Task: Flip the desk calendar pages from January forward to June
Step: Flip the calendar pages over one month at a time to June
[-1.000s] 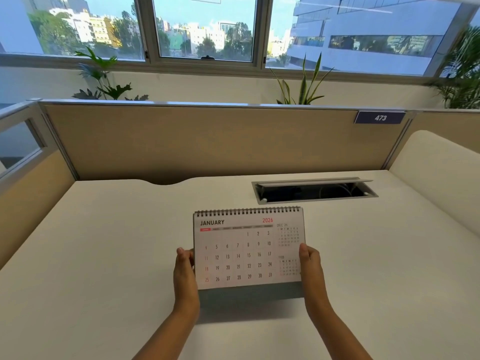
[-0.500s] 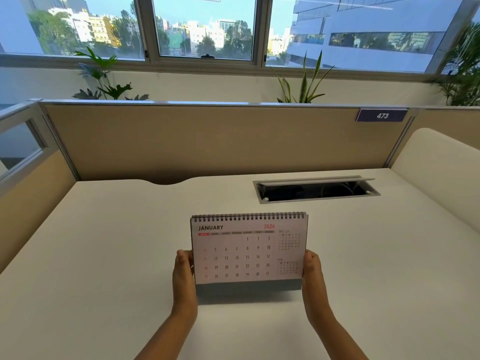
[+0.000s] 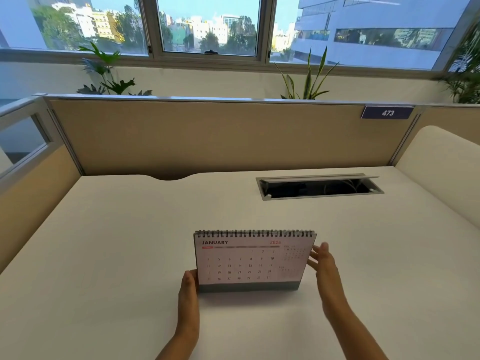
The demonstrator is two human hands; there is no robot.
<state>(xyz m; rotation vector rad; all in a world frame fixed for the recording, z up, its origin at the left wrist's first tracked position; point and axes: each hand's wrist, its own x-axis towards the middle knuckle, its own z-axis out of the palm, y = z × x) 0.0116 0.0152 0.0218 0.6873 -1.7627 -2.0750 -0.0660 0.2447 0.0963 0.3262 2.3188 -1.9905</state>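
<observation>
A spiral-bound desk calendar (image 3: 249, 261) stands upright on the white desk (image 3: 117, 242), its front page showing JANUARY 2026. My left hand (image 3: 189, 287) holds its lower left edge and grey base. My right hand (image 3: 323, 263) is off the calendar, fingers spread, just beside the right edge of the page, with the fingertips near or touching that edge.
An open cable tray (image 3: 319, 187) is set into the desk at the back right. Beige partition panels (image 3: 207, 136) enclose the desk at the back and left, and a cream padded side (image 3: 441, 178) rises on the right. Plants stand behind the partition under the windows.
The calendar has been set down on the desk. My right hand has let go of its right side and risen along the edge with fingers spread. The left hand still holds the left side.
</observation>
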